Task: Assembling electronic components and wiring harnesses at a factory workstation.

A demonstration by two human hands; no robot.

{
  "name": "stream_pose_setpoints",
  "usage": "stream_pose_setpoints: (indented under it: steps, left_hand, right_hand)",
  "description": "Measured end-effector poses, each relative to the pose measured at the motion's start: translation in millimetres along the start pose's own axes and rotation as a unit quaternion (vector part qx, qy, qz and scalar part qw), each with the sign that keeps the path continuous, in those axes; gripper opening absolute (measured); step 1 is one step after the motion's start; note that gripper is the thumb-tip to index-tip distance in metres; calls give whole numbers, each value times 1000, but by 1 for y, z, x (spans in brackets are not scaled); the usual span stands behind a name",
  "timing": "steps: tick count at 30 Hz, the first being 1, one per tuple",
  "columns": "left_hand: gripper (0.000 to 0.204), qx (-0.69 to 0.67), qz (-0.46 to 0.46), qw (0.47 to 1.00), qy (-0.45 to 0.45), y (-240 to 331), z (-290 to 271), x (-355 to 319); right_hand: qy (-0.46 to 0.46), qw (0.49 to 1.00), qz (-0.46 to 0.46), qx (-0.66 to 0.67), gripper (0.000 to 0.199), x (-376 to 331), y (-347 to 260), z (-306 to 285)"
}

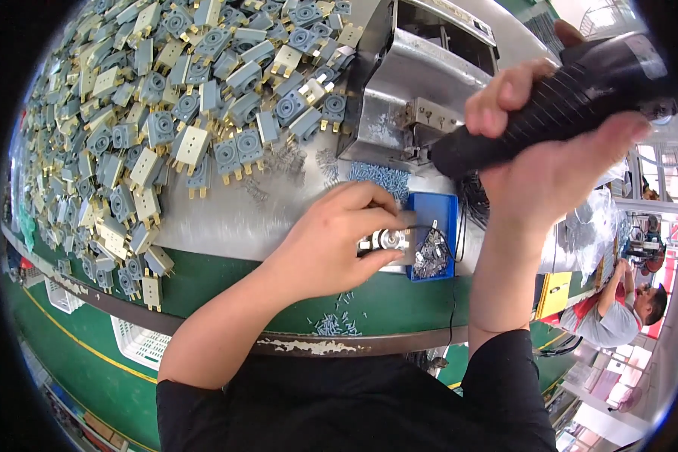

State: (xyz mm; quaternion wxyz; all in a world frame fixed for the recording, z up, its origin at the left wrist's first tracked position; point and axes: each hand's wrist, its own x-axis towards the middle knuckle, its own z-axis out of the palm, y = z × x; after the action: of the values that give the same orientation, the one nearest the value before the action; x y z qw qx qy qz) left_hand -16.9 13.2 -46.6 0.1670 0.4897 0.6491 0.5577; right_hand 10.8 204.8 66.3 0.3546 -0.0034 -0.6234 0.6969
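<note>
My left hand pins a small grey part flat on the worktop beside the blue tray, while my right hand grips the black power screwdriver above and right, its long axis slanting down-left toward that part.

Grey plug part (round centre) beside blue tray; black screwdriver raised.

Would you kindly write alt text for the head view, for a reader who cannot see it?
A person's left hand holds a small grey part beside a blue tray of small metal pieces, while the right hand grips a black power screwdriver. A heap of grey plug parts covers the metal table.
</note>
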Motion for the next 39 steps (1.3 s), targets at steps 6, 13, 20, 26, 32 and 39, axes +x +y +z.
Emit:
stream_pose_setpoints:
  steps: [6,13,20,26,32,39]
  left_hand:
    - [26,-11,14,1000,4,0,1,3]
    - [29,0,10,1000,2,-3,0,-4]
    - [29,1,6,1000,-5,-3,0,-4]
    - [29,-7,-7,1000,-6,-3,1,-4]
    - [28,-13,-15,1000,0,-5,4,-5]
    - [27,-13,-15,1000,-8,-5,0,-5]
  right_hand:
    - [-112,988,75,82,115,-45,-33,16]
    - [-115,993,26,-20,120,-65,-13,23]
    - [-134,991,1,24,119,-71,-6,20]
    - [-124,990,12,65,114,-73,-1,25]
    - [-179,981,-3,74,102,-74,4,18]
    - [-196,976,5,91,100,-73,9,19]
